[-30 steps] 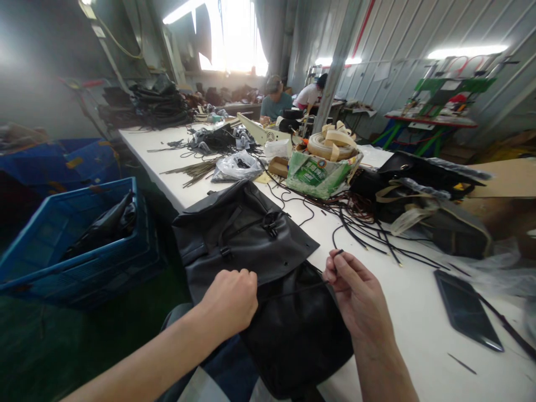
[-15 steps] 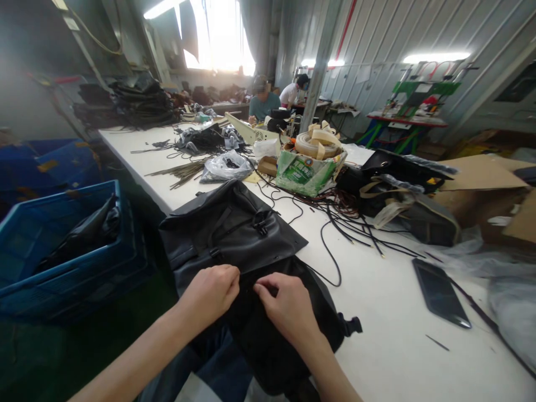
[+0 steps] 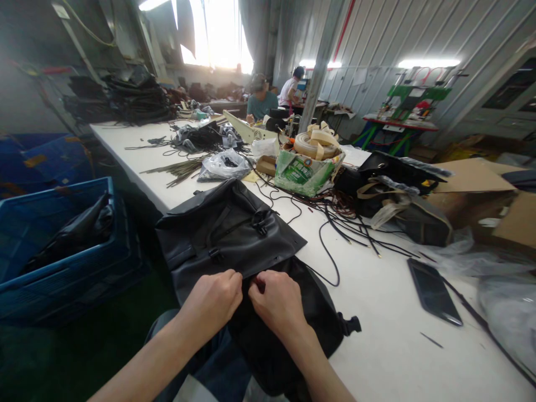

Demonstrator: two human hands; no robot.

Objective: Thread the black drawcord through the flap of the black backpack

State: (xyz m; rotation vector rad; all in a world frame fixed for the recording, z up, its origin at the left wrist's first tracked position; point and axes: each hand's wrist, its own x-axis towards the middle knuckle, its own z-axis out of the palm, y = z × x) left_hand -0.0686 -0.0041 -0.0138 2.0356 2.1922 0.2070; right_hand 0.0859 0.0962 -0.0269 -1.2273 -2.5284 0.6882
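Observation:
A black bag (image 3: 238,231) of smooth, leather-like material lies over the near edge of the table, its lower part hanging toward my lap. My left hand (image 3: 218,295) is closed, pinching the bag's edge near the middle. Close beside it on the right, my right hand (image 3: 277,301) is also closed at the same edge, its fingertips curled under and partly hidden. Straps and small black buckles show on the upper panel. From the bag's right side a black side-release buckle (image 3: 350,324) sticks out over the white table (image 3: 377,357).
Left of the table stands a blue crate (image 3: 121,245) with black material inside. Black cords (image 3: 335,223) trail past a green box (image 3: 304,173) holding tan webbing. A phone (image 3: 434,290) lies at right, near a cardboard box (image 3: 469,192). Two people sit or stand farther back.
My right hand has shifted slightly up and left, nearer my left hand, its fingers more curled in. The left hand stays at the bag's edge. The view has turned slightly.

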